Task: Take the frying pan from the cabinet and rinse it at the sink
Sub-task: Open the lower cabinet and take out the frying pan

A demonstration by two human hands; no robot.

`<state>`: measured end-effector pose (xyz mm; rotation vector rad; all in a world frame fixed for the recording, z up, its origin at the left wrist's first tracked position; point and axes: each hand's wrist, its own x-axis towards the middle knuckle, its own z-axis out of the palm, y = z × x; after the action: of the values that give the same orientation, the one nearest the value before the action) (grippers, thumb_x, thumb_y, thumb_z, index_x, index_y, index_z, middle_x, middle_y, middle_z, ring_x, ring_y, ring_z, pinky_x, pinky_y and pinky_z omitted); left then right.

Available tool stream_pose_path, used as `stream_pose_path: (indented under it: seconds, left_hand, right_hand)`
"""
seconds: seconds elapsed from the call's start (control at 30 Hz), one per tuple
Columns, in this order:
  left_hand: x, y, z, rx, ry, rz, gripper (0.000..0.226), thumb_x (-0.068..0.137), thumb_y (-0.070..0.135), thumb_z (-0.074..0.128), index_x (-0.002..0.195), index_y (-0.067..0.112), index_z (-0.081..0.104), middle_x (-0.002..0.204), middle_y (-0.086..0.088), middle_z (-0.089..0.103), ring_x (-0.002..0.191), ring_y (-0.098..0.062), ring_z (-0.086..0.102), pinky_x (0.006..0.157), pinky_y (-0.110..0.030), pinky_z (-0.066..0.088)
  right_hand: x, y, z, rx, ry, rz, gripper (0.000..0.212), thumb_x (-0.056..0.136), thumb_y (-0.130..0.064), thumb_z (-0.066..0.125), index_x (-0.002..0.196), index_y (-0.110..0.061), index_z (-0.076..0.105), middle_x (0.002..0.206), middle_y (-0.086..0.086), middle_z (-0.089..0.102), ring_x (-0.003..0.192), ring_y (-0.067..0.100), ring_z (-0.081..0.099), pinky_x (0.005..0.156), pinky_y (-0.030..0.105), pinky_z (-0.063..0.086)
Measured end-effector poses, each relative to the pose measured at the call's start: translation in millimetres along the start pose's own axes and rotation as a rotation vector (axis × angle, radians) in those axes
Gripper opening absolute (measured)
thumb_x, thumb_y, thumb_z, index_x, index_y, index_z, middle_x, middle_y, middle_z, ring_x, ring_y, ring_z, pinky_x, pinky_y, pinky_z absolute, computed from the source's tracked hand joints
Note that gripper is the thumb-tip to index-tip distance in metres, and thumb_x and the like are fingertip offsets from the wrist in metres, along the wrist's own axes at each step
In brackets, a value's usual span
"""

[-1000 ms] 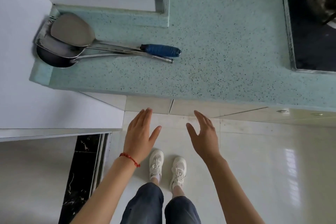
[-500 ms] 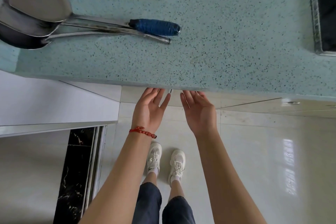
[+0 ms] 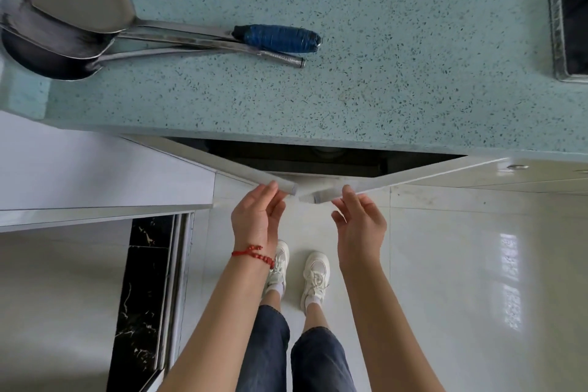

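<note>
Below the speckled green counter [image 3: 381,73] two white cabinet doors stand partly swung out toward me. My left hand [image 3: 257,216], with a red bead bracelet at the wrist, grips the inner edge of the left door [image 3: 222,165]. My right hand [image 3: 359,226] has its fingertips on the inner edge of the right door [image 3: 413,175]. A dark gap [image 3: 302,156] shows between the doors and the counter edge, with a dim round shape inside. No frying pan can be made out.
Metal ladles and a spatula with a blue-wrapped handle [image 3: 276,38] lie on the counter at the left. A metal-rimmed dark recess [image 3: 569,9] sits at the counter's right edge. A white wall and dark marble threshold [image 3: 143,280] are to my left. My feet stand on glossy white tiles.
Both hands rose from open in the air to the shut cabinet doors' seam, took the door edges and pulled them outward. The cabinet now shows a dark gap.
</note>
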<state>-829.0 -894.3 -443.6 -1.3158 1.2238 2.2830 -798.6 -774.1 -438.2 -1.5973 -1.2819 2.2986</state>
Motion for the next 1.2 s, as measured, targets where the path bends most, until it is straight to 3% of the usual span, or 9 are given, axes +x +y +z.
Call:
stream_pose_path:
  seconds: [0.17,0.33,0.57,0.73,0.8,0.9,0.97,1.07,1.2]
  left_hand:
    - [-15,-15,-38,0.36,0.145,0.167,0.02,0.075,0.018,0.071,0.059,0.014,0.059,0.045,0.009,0.058,0.052,-0.006,0.054,0.056,-0.023,0.045]
    - [-25,-11,-76,0.58,0.136,0.253,0.026,0.06,0.036,0.072,0.042,0.023,0.06,0.038,0.009,0.053,0.054,-0.018,0.047,0.066,-0.035,0.045]
    - [-37,-14,-107,0.663,0.2,0.387,0.024,0.076,0.013,0.067,0.065,-0.003,0.053,0.06,-0.012,0.05,0.055,-0.017,0.046,0.058,-0.028,0.041]
    - [-48,-11,-125,0.611,0.225,0.463,0.022,0.077,0.003,0.066,0.063,0.011,0.05,0.045,0.005,0.055,0.041,-0.002,0.051,0.05,-0.016,0.045]
    - [-54,-9,-132,0.587,0.23,0.493,0.022,0.078,0.0,0.064,0.065,0.011,0.051,0.05,0.0,0.054,0.037,0.002,0.052,0.045,-0.009,0.042]
    - [-59,-7,-147,0.602,0.284,0.517,0.007,0.079,0.001,0.064,0.077,0.0,0.058,0.066,-0.008,0.056,0.046,-0.002,0.057,0.044,-0.005,0.041]
    - [-64,-6,-155,0.62,0.308,0.535,0.015,0.078,0.004,0.065,0.088,-0.007,0.061,0.068,-0.007,0.056,0.052,-0.004,0.058,0.044,-0.004,0.041]
    - [-73,-6,-164,0.645,0.314,0.55,0.022,0.079,0.004,0.065,0.094,-0.011,0.062,0.077,-0.013,0.06,0.048,0.005,0.058,0.046,-0.002,0.04]
    - [-84,-5,-176,0.687,0.344,0.536,0.025,0.081,0.009,0.063,0.096,-0.011,0.062,0.088,-0.021,0.065,0.059,-0.006,0.059,0.053,-0.005,0.043]
  right_hand:
    - [-10,12,-12,-0.297,0.173,-0.083,0.031,0.078,-0.023,0.072,0.073,-0.008,0.045,0.065,0.006,0.048,0.053,0.015,0.044,0.047,0.017,0.041]
    - [-23,19,-38,-0.374,0.211,-0.122,0.025,0.08,-0.012,0.067,0.073,-0.008,0.043,0.063,0.006,0.044,0.056,0.017,0.044,0.053,0.025,0.041]
    - [-38,26,-79,-0.394,0.184,-0.232,0.016,0.082,-0.008,0.065,0.086,-0.001,0.052,0.066,0.006,0.052,0.056,0.013,0.048,0.041,0.007,0.04]
    - [-40,28,-103,-0.403,0.142,-0.278,0.014,0.08,-0.007,0.066,0.085,-0.004,0.053,0.067,0.006,0.053,0.056,0.012,0.049,0.043,0.006,0.04]
    - [-43,28,-116,-0.412,0.134,-0.286,0.012,0.08,-0.007,0.065,0.084,-0.005,0.053,0.065,0.004,0.053,0.055,0.011,0.048,0.042,0.005,0.039]
    - [-47,27,-140,-0.46,0.115,-0.311,0.009,0.08,-0.007,0.063,0.08,-0.003,0.055,0.059,0.002,0.052,0.045,0.004,0.049,0.04,0.007,0.037]
    - [-51,26,-155,-0.485,0.12,-0.32,0.01,0.081,-0.008,0.062,0.077,-0.002,0.055,0.057,0.002,0.051,0.04,0.002,0.046,0.041,0.009,0.036]
    - [-54,27,-177,-0.497,0.154,-0.318,0.015,0.082,-0.014,0.063,0.075,-0.001,0.057,0.058,0.002,0.051,0.05,0.01,0.045,0.052,0.02,0.039]
    - [-61,26,-203,-0.516,0.182,-0.326,0.024,0.082,-0.019,0.064,0.066,-0.002,0.058,0.057,0.006,0.056,0.058,0.02,0.054,0.063,0.029,0.042]
